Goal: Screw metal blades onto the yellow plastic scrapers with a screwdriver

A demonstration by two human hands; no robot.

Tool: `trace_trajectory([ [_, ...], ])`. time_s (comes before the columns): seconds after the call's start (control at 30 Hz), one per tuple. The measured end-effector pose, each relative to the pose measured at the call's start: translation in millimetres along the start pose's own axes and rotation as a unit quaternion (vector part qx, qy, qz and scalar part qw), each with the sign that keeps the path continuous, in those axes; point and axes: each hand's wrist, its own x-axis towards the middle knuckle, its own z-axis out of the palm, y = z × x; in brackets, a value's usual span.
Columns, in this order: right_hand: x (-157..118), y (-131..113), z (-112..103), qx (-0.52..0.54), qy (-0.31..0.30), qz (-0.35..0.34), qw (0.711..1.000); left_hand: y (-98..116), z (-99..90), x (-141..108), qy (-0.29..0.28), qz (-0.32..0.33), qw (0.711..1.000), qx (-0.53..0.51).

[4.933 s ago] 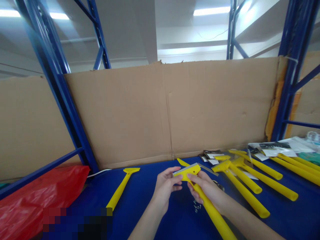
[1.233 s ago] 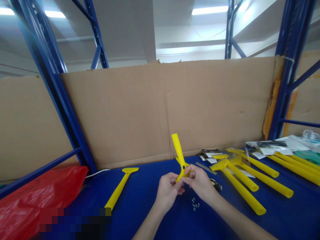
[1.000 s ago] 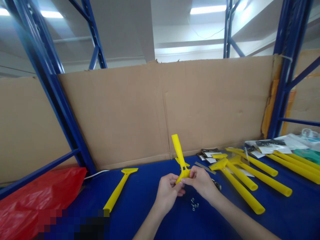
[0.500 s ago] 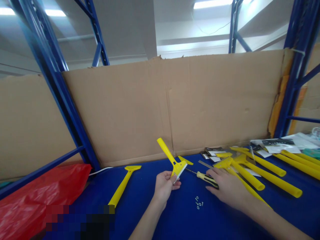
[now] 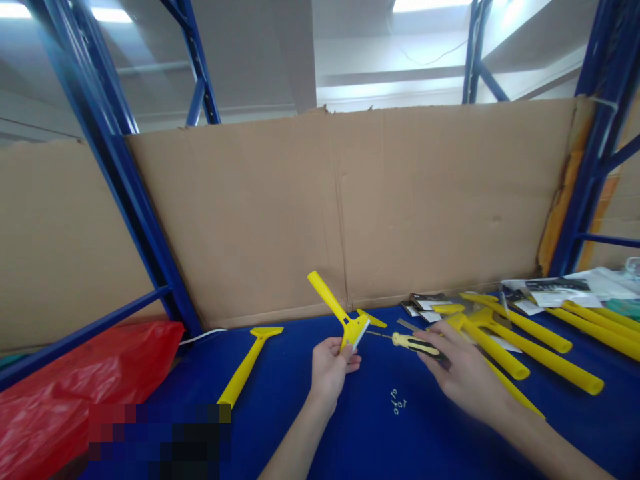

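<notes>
My left hand [image 5: 333, 368] is closed on the head of a yellow scraper [image 5: 329, 298], whose handle points up and to the left. A pale strip runs along the scraper's edge. My right hand [image 5: 457, 370] grips a screwdriver [image 5: 416, 345] with a cream and black handle, its shaft pointing left toward the scraper head. Under the right fingers lies a thin metal strip [image 5: 406, 325]. A small yellow piece [image 5: 372, 319] rests on the blue surface behind the screwdriver shaft. Several small metal parts [image 5: 395, 402] are scattered between my forearms.
Several yellow scrapers [image 5: 550, 353] lie at the right, beside dark and white packets [image 5: 427, 303]. Another yellow scraper [image 5: 245, 369] lies at the left, near a red plastic bag [image 5: 100, 373]. A cardboard wall [image 5: 270, 220] and blue posts [image 5: 150, 233] stand behind.
My right hand has lifted the screwdriver slightly and now wraps its handle, with the shaft more level. The scraper in my left hand has shifted slightly left.
</notes>
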Motion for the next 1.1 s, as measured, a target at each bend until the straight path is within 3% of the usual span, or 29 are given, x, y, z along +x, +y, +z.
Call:
trace_trajectory([
  [0.17, -1, -5, 0, 0.034, 0.025, -0.008, 0.999, -1, -2.9, 3, 0.025, 0.014, 1.0, -0.004],
  [0.43, -5, -13, 4, 0.074, -0.037, -0.039, 0.996, -3, 0.2, 2, -0.002, 0.032, 0.998, 0.045],
  [0.77, -4, -13, 2, 0.069, -0.027, -0.031, 0.997, -8, -1.7, 4, -0.006, 0.041, 0.998, 0.043],
  [1.1, -5, -12, 4, 0.048, 0.01, -0.092, 0.995, -13, -2.9, 7, -0.015, 0.064, 0.995, 0.074],
])
